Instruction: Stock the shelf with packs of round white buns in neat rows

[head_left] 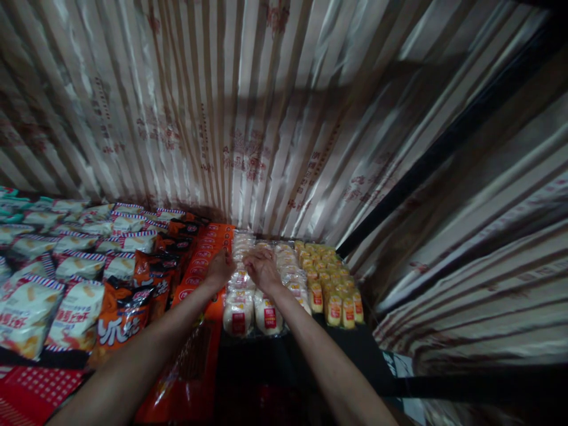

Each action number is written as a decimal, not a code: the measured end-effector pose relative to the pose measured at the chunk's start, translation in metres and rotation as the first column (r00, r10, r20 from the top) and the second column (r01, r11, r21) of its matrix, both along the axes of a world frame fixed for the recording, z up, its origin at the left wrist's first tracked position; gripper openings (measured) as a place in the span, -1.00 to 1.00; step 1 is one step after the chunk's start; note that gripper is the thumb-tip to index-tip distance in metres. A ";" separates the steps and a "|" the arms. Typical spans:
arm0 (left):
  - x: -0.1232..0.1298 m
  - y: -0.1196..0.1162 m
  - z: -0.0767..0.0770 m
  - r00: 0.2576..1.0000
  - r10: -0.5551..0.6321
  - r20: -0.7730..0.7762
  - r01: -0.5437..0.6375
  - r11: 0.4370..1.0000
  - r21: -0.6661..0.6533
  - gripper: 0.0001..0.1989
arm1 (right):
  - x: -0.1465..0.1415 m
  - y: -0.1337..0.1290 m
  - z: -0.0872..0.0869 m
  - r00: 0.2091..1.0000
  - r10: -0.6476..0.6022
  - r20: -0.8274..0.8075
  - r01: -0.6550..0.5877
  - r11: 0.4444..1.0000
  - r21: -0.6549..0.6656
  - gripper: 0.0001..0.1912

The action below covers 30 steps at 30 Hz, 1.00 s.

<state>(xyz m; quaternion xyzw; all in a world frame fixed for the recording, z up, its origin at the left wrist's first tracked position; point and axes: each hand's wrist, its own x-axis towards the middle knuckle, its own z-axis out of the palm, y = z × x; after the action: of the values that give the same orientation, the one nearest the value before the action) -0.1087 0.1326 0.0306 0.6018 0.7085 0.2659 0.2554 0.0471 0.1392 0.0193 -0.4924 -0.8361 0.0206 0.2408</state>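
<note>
My left hand [220, 269] is over the border between the orange packets [202, 260] and the rows of round white buns in clear wrappers [239, 316]. Most of its fingers are hidden behind the hand, so I cannot tell what they hold. My right hand [262, 267] reaches over the wrapped buns, palm down, with fingers loosely bent and somewhat apart. I see nothing held in it; whether it touches the wrappers is unclear in the dim light. Small yellow wrapped cakes [337, 287] stand in rows to the right of it.
White snack bags with striped tops [80, 307] fill the left side, beside orange-and-black bags [122, 313]. A red perforated basket [39, 390] is at lower left. Striped printed sheeting [248, 118] hangs behind. A dark pole [426, 160] slants along the right.
</note>
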 end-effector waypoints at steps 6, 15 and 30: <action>0.001 0.000 -0.007 1.000 0.003 -0.001 -0.003 1.000 -0.015 -0.97 | 0.001 -0.015 0.010 1.000 -0.005 0.013 0.004 0.999 0.037 -0.82; 0.002 0.005 -0.018 1.000 0.021 0.015 -0.021 1.000 0.002 -0.97 | 0.005 -0.037 0.015 0.975 0.206 0.089 -0.201 0.978 -0.054 -0.86; 0.001 0.001 -0.011 0.999 0.020 0.027 -0.020 1.000 -0.005 -0.97 | 0.002 -0.037 0.020 0.972 0.204 0.114 -0.186 0.970 -0.155 -0.92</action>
<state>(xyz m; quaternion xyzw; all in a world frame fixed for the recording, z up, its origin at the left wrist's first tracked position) -0.1073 0.1331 0.0194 0.5906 0.7115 0.2748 0.2635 0.0486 0.1023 0.0398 -0.4241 -0.8907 0.0722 0.1468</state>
